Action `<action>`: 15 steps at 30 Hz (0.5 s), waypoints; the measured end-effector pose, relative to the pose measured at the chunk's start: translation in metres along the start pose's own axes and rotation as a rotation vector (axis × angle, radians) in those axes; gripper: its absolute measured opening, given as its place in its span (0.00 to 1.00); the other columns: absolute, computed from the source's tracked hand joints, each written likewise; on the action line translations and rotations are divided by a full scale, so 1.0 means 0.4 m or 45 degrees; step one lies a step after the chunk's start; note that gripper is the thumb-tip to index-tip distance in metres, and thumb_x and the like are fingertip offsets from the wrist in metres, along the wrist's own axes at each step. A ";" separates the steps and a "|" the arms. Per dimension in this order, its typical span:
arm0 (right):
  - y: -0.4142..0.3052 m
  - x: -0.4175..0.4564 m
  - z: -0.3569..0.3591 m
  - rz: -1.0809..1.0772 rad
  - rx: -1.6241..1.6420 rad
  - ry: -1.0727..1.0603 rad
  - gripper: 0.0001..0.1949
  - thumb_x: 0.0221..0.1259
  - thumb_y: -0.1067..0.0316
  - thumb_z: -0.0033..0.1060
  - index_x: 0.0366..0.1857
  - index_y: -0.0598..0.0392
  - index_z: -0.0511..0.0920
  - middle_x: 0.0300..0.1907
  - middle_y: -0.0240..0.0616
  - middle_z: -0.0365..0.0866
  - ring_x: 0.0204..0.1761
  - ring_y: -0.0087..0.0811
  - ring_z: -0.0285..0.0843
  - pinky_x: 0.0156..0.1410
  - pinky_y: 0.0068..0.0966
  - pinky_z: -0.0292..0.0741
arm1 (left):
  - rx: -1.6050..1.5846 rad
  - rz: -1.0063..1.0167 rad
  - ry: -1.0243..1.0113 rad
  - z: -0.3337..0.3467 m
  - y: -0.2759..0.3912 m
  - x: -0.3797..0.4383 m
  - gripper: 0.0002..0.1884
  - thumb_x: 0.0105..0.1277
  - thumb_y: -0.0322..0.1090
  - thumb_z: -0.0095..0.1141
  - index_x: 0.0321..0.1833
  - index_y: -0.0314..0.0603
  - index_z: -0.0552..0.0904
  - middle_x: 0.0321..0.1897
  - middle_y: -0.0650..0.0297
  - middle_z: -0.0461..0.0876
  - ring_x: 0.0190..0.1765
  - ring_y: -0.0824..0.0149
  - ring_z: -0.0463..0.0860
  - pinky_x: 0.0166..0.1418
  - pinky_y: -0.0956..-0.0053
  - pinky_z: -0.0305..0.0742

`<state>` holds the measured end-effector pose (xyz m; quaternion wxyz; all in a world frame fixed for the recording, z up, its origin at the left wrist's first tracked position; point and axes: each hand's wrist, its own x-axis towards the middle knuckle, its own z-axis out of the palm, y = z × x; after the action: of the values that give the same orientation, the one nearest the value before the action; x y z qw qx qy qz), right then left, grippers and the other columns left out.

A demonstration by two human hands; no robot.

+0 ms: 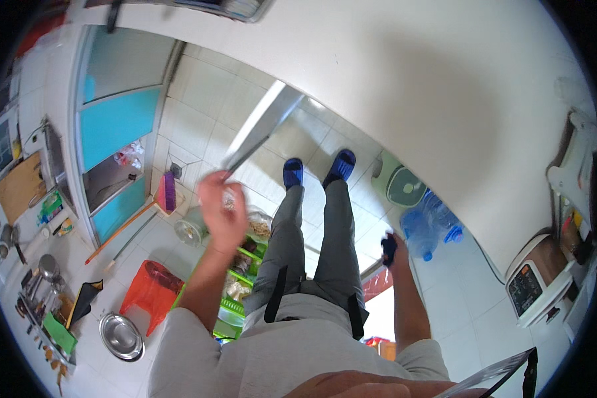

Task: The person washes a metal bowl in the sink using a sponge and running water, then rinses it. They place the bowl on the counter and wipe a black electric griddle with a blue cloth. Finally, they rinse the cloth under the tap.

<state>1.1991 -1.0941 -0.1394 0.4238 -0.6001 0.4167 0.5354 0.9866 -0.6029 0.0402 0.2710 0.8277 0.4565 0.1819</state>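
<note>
My left hand (pixel 224 214) is raised left of my legs, blurred, with thumb and fingers curled together. A thin dark blade-like thing (pixel 248 154) runs up and right from its fingertips. Its exact kind is unclear against the pale strip (pixel 258 119) behind it. On my right side, my right hand (pixel 400 248) is closed around a small dark object (pixel 389 248), perhaps cloth, partly hidden by the fingers. Ahead of me spreads a broad white surface (pixel 353 54), its edge crossing above my feet in blue slippers (pixel 340 166).
Blue plastic bottles (pixel 423 229) and a green lidded bin (pixel 400 181) stand below the white edge. A rice cooker (pixel 537 283) sits right. Green baskets (pixel 234 303), an orange plastic bag (pixel 151 293), a metal basin (pixel 121 336) and a broom (pixel 167 191) are left.
</note>
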 end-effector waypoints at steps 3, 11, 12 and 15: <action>0.070 -0.030 -0.268 -0.041 -0.310 0.116 0.14 0.78 0.52 0.63 0.41 0.52 0.86 0.28 0.32 0.83 0.17 0.27 0.73 0.20 0.27 0.70 | 0.383 -0.312 0.016 -0.096 -0.138 0.001 0.12 0.69 0.34 0.67 0.50 0.33 0.88 0.51 0.42 0.87 0.57 0.42 0.86 0.64 0.53 0.79; 0.075 -0.333 -0.353 -0.300 -0.629 0.237 0.15 0.74 0.51 0.65 0.31 0.48 0.80 0.21 0.30 0.73 0.16 0.27 0.70 0.17 0.30 0.66 | 0.226 -0.566 -0.346 0.073 0.004 -0.207 0.17 0.63 0.43 0.66 0.47 0.36 0.87 0.47 0.44 0.87 0.50 0.38 0.88 0.55 0.47 0.85; 0.082 -0.354 -0.335 -0.348 -0.574 0.227 0.15 0.74 0.51 0.65 0.31 0.48 0.80 0.21 0.30 0.73 0.16 0.27 0.70 0.17 0.30 0.66 | 0.165 -0.314 -0.476 0.144 0.012 -0.228 0.18 0.63 0.44 0.66 0.47 0.37 0.88 0.46 0.44 0.89 0.51 0.40 0.89 0.56 0.49 0.85; 0.078 -0.405 -0.296 -0.341 -0.546 0.199 0.15 0.74 0.52 0.65 0.32 0.51 0.81 0.21 0.30 0.74 0.17 0.27 0.70 0.18 0.29 0.66 | -0.949 -0.982 -0.824 0.341 0.160 -0.236 0.14 0.70 0.36 0.65 0.56 0.41 0.88 0.40 0.63 0.88 0.45 0.62 0.87 0.51 0.62 0.83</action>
<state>1.1906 -1.2087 0.0281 0.3205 -0.7656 0.2420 0.5026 1.0544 -0.7500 -0.0328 0.7121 0.4665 0.5230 -0.0421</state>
